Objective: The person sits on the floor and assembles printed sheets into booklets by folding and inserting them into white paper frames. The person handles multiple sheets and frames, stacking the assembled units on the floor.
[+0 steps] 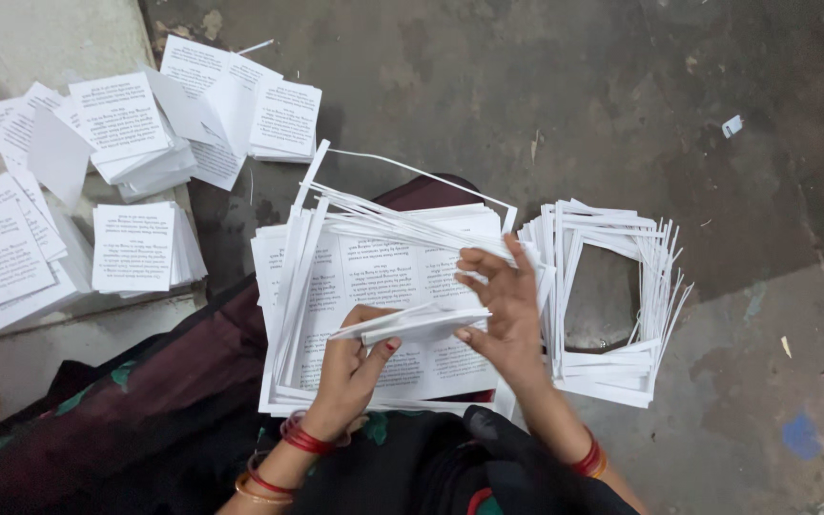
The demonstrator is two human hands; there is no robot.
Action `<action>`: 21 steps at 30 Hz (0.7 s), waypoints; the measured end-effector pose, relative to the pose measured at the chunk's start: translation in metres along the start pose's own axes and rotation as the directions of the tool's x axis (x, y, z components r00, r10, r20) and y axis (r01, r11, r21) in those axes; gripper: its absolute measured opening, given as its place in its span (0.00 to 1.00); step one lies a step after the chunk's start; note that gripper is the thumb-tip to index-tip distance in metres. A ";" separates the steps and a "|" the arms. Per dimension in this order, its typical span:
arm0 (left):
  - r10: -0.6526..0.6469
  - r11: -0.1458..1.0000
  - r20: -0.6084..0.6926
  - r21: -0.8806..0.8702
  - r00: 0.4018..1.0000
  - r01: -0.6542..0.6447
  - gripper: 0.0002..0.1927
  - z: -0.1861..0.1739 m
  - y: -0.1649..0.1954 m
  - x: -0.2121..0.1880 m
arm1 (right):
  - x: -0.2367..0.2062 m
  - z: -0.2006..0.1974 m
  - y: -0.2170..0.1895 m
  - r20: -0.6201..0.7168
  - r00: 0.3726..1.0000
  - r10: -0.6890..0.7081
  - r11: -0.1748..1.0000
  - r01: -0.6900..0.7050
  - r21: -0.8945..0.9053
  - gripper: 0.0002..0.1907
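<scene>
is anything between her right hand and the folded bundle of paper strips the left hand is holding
Nothing visible. The right hand already touches the bundle of paper strips at its right end, while the left hand grips it from below.

one head-worn camera looks steeply down, close over the lap, onto the grey floor (622, 95).
</scene>
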State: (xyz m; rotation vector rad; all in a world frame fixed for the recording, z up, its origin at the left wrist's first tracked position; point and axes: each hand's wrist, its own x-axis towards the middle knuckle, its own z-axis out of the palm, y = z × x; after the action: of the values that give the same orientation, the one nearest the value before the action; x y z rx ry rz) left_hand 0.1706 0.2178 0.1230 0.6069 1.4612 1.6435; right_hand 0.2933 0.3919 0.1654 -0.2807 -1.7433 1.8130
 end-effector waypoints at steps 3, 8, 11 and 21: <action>0.093 0.992 0.027 -0.093 0.995 -0.090 0.15 0.003 -0.002 0.001 | -0.021 0.017 0.009 -0.019 0.944 0.331 0.944 -0.330 0.023 0.46; 0.355 0.798 0.166 0.458 0.920 -0.391 0.27 -0.008 0.016 0.002 | -0.035 0.017 0.012 0.080 0.993 0.089 0.850 -0.034 -0.526 0.37; 0.271 0.781 0.258 0.504 0.927 -0.369 0.27 -0.014 0.016 0.005 | -0.032 0.009 0.011 0.155 0.988 -0.001 0.733 0.107 -0.672 0.37; 0.538 0.757 0.181 0.326 0.823 -0.566 0.42 -0.002 -0.031 0.007 | -0.068 0.006 0.063 0.011 0.992 0.129 0.798 -0.097 -0.595 0.31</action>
State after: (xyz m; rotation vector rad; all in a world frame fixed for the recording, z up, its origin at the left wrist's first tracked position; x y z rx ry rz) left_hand 0.1733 0.2212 0.0916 1.4185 1.6433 1.7528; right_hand 0.3269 0.3528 0.0886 -0.6054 -2.3473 1.2987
